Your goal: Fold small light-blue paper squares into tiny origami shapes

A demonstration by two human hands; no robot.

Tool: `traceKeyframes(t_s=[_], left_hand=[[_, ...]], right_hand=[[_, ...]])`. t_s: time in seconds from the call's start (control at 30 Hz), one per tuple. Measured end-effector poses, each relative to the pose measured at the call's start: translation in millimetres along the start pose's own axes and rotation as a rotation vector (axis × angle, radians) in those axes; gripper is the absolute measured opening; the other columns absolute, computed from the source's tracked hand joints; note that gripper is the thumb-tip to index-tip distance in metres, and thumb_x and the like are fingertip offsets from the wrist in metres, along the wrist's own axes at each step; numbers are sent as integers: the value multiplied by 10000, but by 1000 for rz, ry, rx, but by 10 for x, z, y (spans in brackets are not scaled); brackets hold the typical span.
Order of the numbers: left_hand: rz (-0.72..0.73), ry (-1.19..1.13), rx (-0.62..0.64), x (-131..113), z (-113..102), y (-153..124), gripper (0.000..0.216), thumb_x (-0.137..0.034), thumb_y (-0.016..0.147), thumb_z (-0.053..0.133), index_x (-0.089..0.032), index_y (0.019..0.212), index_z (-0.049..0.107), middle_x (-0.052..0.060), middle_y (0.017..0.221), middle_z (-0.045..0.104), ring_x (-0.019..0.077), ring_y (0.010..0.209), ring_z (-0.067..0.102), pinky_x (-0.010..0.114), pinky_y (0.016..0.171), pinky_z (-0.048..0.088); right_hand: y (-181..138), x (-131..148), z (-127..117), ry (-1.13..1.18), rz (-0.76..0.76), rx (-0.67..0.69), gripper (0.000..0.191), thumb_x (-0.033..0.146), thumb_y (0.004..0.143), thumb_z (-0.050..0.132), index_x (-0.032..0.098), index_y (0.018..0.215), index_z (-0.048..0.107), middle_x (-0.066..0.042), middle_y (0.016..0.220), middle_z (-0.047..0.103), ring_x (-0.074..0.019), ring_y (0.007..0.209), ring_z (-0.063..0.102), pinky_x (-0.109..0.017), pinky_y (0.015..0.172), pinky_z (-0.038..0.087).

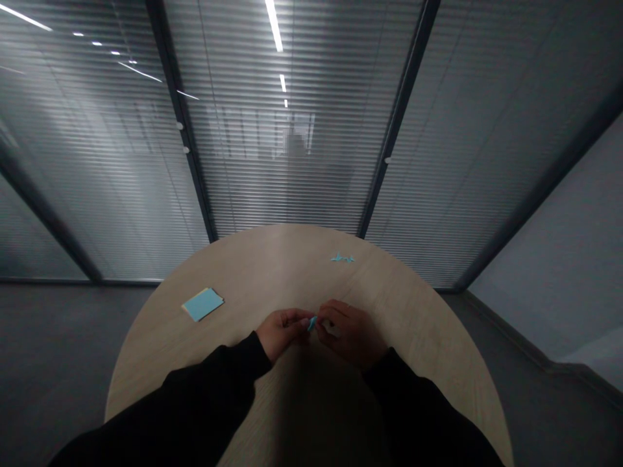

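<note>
Both my hands meet over the middle of a round wooden table. My left hand and my right hand pinch a small folded piece of light blue paper between their fingertips. Both hands are closed on it, fingers curled. Black sleeves cover my forearms. Most of the paper is hidden by the fingers.
A stack of square papers with a blue top sheet lies on the table's left part. Two small blue folded paper figures sit near the far edge. Glass walls with blinds stand behind the table.
</note>
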State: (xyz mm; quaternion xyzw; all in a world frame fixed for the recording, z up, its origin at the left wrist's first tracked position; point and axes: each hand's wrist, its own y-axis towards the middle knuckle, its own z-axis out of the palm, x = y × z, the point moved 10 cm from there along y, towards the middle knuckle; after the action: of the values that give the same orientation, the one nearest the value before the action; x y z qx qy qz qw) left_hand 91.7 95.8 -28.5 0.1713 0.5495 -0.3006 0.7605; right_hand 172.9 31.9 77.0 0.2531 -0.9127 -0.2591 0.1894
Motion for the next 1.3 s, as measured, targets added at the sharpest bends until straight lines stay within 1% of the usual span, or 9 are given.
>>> traceKeyframes(t_s=[0.13, 0.23, 0.4, 0.53, 0.7, 0.9, 1.0, 1.1, 1.3], left_hand=[[-8, -65, -8, 30, 1, 0, 457, -403, 636, 837, -88, 936, 696, 72, 789, 679, 133, 667, 618, 302, 705, 498], [-4, -64, 25, 30, 31, 4, 447, -396, 642, 835, -89, 932, 688, 65, 774, 678, 136, 662, 623, 314, 714, 505], [32, -63, 15, 22, 19, 19, 423, -381, 648, 833, -101, 922, 673, 54, 773, 678, 138, 659, 633, 318, 715, 514], [63, -72, -29, 14, -9, 25, 398, -364, 644, 838, -104, 889, 664, 58, 767, 690, 141, 682, 648, 315, 742, 520], [85, -54, -90, -38, -36, 10, 412, -371, 624, 847, -99, 874, 663, 59, 729, 704, 136, 666, 657, 290, 729, 524], [102, -24, -131, -159, -32, -46, 373, -361, 614, 849, -115, 827, 668, 31, 685, 698, 129, 643, 656, 270, 707, 520], [126, -23, -152, -193, -53, -57, 352, -352, 626, 842, -122, 826, 665, 20, 673, 693, 123, 626, 647, 262, 684, 515], [147, -31, -149, -196, -64, -48, 350, -346, 638, 836, -125, 844, 660, 22, 692, 695, 119, 628, 643, 250, 664, 507], [160, -21, -150, -203, -58, -49, 357, -358, 638, 837, -122, 830, 651, 13, 650, 682, 111, 607, 637, 227, 628, 491]], right_hand=[[-2, -5, 19, -41, 4, -16, 64, 211, 864, 535, 194, 820, 579, -40, 807, 628, -157, 715, 576, -257, 655, 439], [-7, -25, 7, 1, 6, -38, 47, 194, 859, 539, 193, 835, 580, -30, 809, 620, -144, 704, 566, -242, 652, 434], [-19, -104, 4, 87, 67, -55, 47, 171, 848, 551, 202, 849, 586, -11, 794, 596, -124, 655, 539, -227, 630, 432], [-20, -93, 6, 123, 82, -83, 59, 163, 842, 555, 207, 814, 583, -6, 764, 585, -122, 642, 530, -222, 607, 427], [-11, -62, -26, 122, 93, -146, 88, 160, 847, 546, 205, 777, 574, -10, 728, 579, -132, 645, 534, -231, 605, 430], [-15, -46, -47, 228, 126, -194, 92, 119, 819, 560, 206, 796, 579, -13, 748, 607, -137, 662, 592, -236, 623, 479], [-16, -55, -58, 282, 159, -205, 62, 149, 823, 578, 209, 817, 594, -18, 768, 629, -142, 677, 618, -244, 636, 503], [-17, -81, -54, 334, 192, -202, 19, 218, 838, 601, 211, 830, 616, -23, 775, 645, -147, 673, 633, -250, 635, 522], [-48, -230, -4, 476, 318, -190, 117, 307, 846, 624, 202, 802, 648, -23, 764, 662, -145, 658, 644, -235, 603, 526]])
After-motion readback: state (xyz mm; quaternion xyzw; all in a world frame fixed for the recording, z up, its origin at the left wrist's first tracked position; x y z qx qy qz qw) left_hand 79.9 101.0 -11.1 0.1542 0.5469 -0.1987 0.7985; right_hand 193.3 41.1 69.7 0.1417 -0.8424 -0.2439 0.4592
